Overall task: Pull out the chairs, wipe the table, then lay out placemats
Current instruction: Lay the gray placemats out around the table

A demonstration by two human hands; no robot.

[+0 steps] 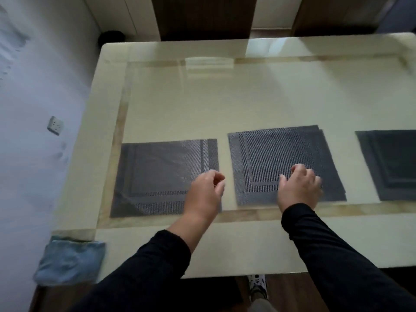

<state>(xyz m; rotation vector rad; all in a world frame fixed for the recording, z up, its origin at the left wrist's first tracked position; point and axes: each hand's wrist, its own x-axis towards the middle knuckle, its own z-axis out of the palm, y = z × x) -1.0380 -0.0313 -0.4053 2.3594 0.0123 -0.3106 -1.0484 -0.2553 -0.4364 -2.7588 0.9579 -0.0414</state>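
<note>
Both sleeves (333, 255) reach over table (225, 97) — left hand (206, 194) fingers loosely curled, empty; right hand (299, 188) on middle placemat (270, 154), grip unclear.

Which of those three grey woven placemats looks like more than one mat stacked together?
The middle grey woven placemat, under the right hand: extra edges peek out at its far right corner. The left placemat lies single; the right placemat is cut off.
</note>
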